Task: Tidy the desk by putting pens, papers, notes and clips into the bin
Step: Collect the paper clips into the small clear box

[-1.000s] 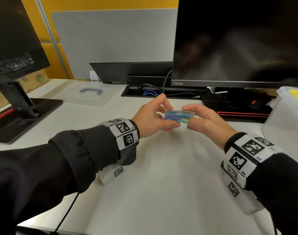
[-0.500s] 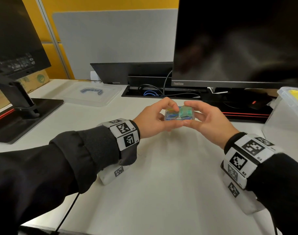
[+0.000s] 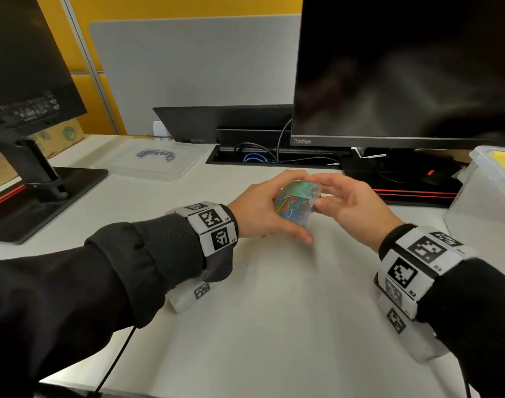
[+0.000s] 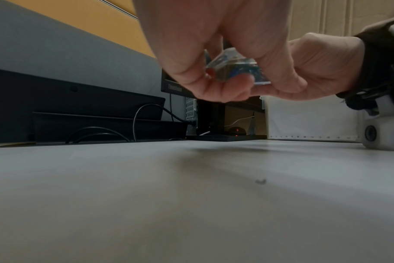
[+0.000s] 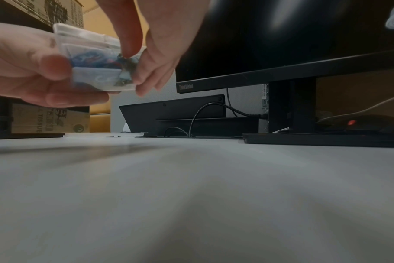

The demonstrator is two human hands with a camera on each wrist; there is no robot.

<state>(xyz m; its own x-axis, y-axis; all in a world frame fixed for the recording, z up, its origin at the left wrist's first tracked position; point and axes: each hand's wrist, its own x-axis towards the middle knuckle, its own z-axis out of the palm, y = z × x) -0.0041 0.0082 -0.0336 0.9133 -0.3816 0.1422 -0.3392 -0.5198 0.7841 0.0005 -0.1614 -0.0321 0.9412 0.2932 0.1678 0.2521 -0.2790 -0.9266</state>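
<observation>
Clear plastic: clip box [image 3: 296, 203] of coloured clips, held above the desk [image 3: 274, 311].
Left hand [image 3: 262, 209]: cradles the box, steadying it.
Right hand [image 3: 349, 205]: fingertips pinch its end, probably closing the lid.
Bin [image 3: 487, 196]: right, near.

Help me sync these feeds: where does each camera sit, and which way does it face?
Head: worn high, looking down at the desk; shows both sleeves, left hand, right hand and clip box.
Left wrist: low over the desk, facing the bin; shows both hands.
Right wrist: low, facing the monitor; shows both hands.
Shared: all show the clip box.
</observation>
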